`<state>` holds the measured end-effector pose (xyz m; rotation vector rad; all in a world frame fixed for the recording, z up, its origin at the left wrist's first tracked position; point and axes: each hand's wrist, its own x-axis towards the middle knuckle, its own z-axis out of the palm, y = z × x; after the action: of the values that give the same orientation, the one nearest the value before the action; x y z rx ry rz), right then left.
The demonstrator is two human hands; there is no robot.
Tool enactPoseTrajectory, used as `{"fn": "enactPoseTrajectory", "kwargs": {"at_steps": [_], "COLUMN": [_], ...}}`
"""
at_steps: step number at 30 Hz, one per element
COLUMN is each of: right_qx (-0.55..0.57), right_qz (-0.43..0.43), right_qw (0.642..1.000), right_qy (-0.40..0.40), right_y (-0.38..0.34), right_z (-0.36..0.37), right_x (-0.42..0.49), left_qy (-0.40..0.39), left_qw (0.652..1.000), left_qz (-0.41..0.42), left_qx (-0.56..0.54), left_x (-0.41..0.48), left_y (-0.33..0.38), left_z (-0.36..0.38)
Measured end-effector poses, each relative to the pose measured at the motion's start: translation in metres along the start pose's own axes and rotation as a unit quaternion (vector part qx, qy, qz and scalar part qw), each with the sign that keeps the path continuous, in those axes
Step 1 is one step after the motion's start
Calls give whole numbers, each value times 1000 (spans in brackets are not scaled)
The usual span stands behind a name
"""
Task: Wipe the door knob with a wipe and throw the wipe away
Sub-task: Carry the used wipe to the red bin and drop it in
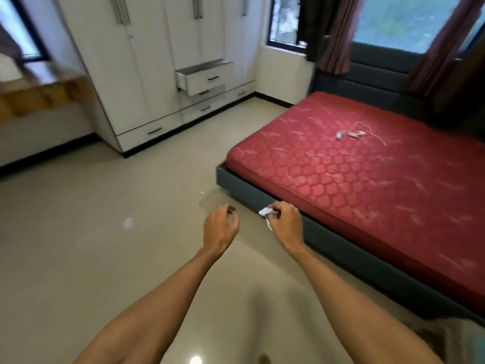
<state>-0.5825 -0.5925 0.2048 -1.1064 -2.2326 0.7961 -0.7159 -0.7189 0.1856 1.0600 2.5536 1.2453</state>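
My right hand is stretched out over the floor beside the bed frame, its fingers pinched on a small crumpled white wipe. A bit of the wipe also shows below the fingers. My left hand hovers to the left of it, fingers loosely curled and apart, holding nothing. No door knob and no bin are in view.
A bed with a red mattress on a dark frame fills the right side, small items and a cord lying on it. A white wardrobe with an open drawer stands ahead. Glossy beige floor spreads left.
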Motion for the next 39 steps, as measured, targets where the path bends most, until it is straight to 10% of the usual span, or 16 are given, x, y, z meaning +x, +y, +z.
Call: {"fn": "enactPoseTrajectory", "kwargs": {"at_steps": [17,39], "right_qx": [82,137], "right_qz": [-255,-386], "right_qw": [920,797], "right_qy": [-287,-444], "right_y": [-230,-587], "right_z": [315,732], "right_x": [237,336], "left_qy": [255,391], "left_qw": [936,832], "left_qz": [-230,-374], "left_qx": [79,123], "left_x": [212,410], "left_y": [-222,-545], "left_z": [-169,-435]}}
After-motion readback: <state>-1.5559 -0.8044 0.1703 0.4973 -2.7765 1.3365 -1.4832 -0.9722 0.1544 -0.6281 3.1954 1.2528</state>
